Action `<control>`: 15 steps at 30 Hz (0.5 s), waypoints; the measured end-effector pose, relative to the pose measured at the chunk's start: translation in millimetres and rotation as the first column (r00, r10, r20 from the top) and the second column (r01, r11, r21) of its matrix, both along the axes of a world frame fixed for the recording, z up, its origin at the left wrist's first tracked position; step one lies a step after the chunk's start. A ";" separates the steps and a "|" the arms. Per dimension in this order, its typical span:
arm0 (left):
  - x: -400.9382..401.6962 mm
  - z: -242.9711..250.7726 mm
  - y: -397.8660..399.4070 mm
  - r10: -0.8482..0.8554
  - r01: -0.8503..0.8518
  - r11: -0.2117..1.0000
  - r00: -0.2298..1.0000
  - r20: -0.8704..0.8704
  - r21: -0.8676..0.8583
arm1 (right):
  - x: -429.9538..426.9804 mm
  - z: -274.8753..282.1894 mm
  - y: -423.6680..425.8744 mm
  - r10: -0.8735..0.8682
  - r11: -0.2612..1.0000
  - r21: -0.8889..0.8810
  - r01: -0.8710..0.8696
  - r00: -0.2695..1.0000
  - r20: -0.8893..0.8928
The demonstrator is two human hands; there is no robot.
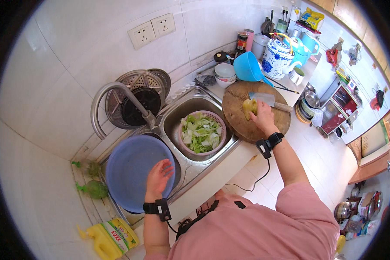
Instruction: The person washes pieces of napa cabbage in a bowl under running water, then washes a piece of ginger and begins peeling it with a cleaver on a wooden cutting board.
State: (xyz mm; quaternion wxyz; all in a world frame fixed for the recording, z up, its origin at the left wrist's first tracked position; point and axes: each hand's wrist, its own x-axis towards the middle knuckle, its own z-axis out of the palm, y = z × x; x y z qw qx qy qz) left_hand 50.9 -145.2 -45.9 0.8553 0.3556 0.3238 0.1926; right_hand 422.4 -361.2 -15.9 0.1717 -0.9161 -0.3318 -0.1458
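My right hand (263,117) reaches over a round wooden chopping board (235,120), its fingers touching a yellowish-green piece of food (248,108), perhaps a peeled vegetable; whether they grip it is unclear. A cleaver (263,97) with a wooden handle lies on the board just beyond it. My left hand (159,177), empty with fingers loosely apart, is over the right side of a blue plastic basin (133,169). Between the hands, a pink colander (224,130) full of cut lettuce (201,133) sits in the steel sink (174,125).
A curved steel faucet (117,85) rises behind the sink. Stacked bowls (225,72), a blue water ladle (247,66) and a blue-and-white teapot (276,58) stand beyond the board. A yellow detergent jug (112,239) is at lower left.
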 end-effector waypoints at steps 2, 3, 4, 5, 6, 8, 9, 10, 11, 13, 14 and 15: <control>10.0 1.4 -3.8 -0.027 0.027 1.000 0.999 0.020 0.017 | 14.6 -10.2 -7.7 -0.109 0.986 -0.142 0.081 0.974 -0.196; 13.7 4.5 -4.5 -0.042 0.041 0.999 0.999 0.019 0.029 | 22.1 -18.8 -7.7 -0.096 0.989 -0.128 0.071 0.975 -0.201; 15.8 8.2 -5.9 -0.057 0.057 0.998 0.998 0.015 0.036 | 27.6 -24.6 -8.7 -0.092 0.988 -0.138 0.066 0.976 -0.198; 16.4 11.6 -6.4 -0.048 0.047 0.998 0.999 0.009 0.045 | 32.3 -29.3 -9.6 -0.088 0.987 -0.148 0.059 0.977 -0.195; 17.3 12.0 -6.2 -0.060 0.060 0.997 0.998 0.006 0.046 | 33.7 -31.6 -11.5 -0.084 0.992 -0.106 0.062 0.972 -0.218; 16.0 14.6 -5.8 -0.062 0.061 0.997 0.998 0.002 0.052 | 45.5 -43.0 -13.8 -0.071 0.997 -0.022 0.068 0.974 -0.215; 12.5 16.7 -6.4 -0.031 0.031 0.998 0.999 -0.014 0.049 | 47.5 -42.6 -11.9 -0.064 0.996 0.053 0.077 0.976 -0.209; 8.7 19.1 -6.9 0.003 -0.001 0.999 1.000 -0.030 0.046 | 48.4 -41.5 -9.6 -0.068 0.982 0.148 0.115 0.954 -0.292; 4.8 21.6 -7.2 0.023 -0.022 0.999 0.999 -0.030 0.048 | 42.8 -43.2 -6.3 -0.048 0.984 0.150 0.095 0.955 -0.293; -15.3 20.8 -12.0 0.080 -0.077 0.995 0.996 -0.035 0.057 | -8.0 -12.3 14.7 0.741 0.540 0.782 0.310 0.265 -0.617; -17.2 15.3 -11.7 0.110 -0.107 0.993 0.993 -0.048 0.052 | -31.0 -2.8 24.8 0.745 0.554 0.775 0.303 0.235 -0.625; -13.9 7.6 -4.3 0.084 -0.084 0.995 0.996 0.010 0.044 | -56.1 8.7 42.1 0.842 0.526 0.758 0.387 -0.112 -0.527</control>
